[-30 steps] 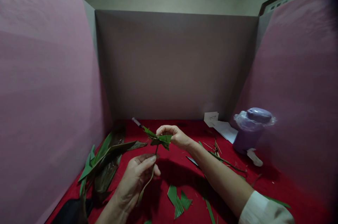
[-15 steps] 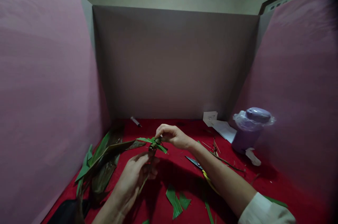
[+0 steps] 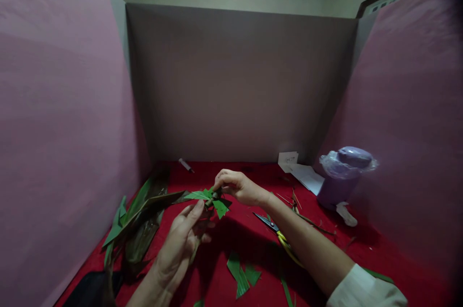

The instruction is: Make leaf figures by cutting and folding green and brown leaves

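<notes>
Between my two hands is a small bundle of folded leaf (image 3: 211,198), with green leaf pieces spreading out to the left and lower right. My left hand (image 3: 186,234) grips it from below, thumb against its near side, a thin stalk-like strip hanging under the palm. From above, the fingertips of my right hand (image 3: 235,185) pinch the top of the bundle. What exactly lies under those fingertips is hidden. Scissors (image 3: 277,234) with yellow handles lie beside my right forearm, and cut green leaf pieces (image 3: 238,275) rest on the red cloth below my hands.
Long green and brown leaves (image 3: 141,225) are heaped at the left, near a black item (image 3: 92,290). A syringe (image 3: 185,166) lies at the back. White papers (image 3: 306,177) and a purple bin (image 3: 336,191) with a plastic liner stand right. Panels enclose three sides.
The leaf bundle has been tilted, so its lower green piece shows broader. My left thumb has moved up onto it, while my right hand keeps its pinch in nearly the same place.
</notes>
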`<state>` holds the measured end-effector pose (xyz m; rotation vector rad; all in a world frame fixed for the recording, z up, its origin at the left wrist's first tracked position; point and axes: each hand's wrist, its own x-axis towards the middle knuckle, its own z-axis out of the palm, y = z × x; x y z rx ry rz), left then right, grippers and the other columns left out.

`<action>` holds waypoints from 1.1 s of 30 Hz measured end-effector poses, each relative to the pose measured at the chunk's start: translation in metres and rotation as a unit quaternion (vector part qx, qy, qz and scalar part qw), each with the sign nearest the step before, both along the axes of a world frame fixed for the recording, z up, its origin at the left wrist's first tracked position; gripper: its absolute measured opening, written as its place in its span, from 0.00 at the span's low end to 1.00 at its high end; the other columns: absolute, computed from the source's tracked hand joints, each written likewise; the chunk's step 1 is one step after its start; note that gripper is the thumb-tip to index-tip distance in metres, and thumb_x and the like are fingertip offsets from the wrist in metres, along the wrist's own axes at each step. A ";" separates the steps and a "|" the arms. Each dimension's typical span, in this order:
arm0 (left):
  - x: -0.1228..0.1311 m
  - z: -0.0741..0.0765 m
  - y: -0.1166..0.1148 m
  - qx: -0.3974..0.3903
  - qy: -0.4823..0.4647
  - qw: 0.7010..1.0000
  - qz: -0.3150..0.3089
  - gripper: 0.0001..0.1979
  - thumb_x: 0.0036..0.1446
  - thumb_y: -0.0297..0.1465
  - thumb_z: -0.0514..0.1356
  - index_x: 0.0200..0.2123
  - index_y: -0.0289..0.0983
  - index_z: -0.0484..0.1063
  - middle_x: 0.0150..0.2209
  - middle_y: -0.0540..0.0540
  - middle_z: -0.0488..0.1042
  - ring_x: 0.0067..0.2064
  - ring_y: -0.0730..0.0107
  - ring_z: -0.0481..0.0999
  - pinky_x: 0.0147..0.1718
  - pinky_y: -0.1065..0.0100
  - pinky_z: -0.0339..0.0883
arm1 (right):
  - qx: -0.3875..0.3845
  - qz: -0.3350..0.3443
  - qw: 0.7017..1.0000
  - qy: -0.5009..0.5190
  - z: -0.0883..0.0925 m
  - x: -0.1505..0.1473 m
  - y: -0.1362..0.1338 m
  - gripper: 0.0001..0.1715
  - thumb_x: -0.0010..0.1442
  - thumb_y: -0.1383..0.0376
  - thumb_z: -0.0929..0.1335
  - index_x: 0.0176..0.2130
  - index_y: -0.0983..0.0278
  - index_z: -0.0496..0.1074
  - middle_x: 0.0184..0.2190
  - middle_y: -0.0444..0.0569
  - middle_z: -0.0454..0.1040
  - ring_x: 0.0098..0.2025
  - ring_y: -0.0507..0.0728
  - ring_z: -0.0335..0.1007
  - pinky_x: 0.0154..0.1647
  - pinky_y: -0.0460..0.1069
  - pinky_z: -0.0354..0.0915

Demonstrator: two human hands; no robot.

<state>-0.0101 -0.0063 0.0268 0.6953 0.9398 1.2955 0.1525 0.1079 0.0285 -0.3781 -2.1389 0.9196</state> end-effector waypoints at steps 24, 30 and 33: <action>-0.006 -0.016 0.010 -0.081 -0.051 0.995 -0.020 0.13 0.49 0.34 0.61 0.38 0.35 0.71 0.30 0.45 0.78 0.27 0.67 0.76 0.22 0.70 0.66 | -0.110 -0.076 0.989 0.058 -0.010 0.001 0.011 0.12 0.57 0.61 0.66 0.39 0.65 0.73 0.35 0.48 0.71 0.34 0.53 0.65 0.36 0.48 0.61; -0.009 -0.020 0.013 -0.083 -0.062 0.994 0.015 0.10 0.51 0.31 0.60 0.37 0.34 0.72 0.30 0.44 0.78 0.26 0.69 0.76 0.23 0.71 0.67 | -0.145 -0.143 0.979 0.026 -0.029 -0.007 0.020 0.09 0.56 0.64 0.66 0.34 0.67 0.74 0.25 0.44 0.72 0.26 0.50 0.64 0.28 0.46 0.60; -0.011 -0.022 0.019 -0.099 -0.058 0.993 0.041 0.08 0.51 0.29 0.60 0.35 0.34 0.72 0.28 0.43 0.78 0.26 0.67 0.77 0.23 0.70 0.69 | -0.151 -0.198 0.968 0.020 -0.048 -0.008 0.031 0.08 0.58 0.64 0.66 0.33 0.68 0.72 0.26 0.44 0.71 0.27 0.51 0.66 0.30 0.47 0.63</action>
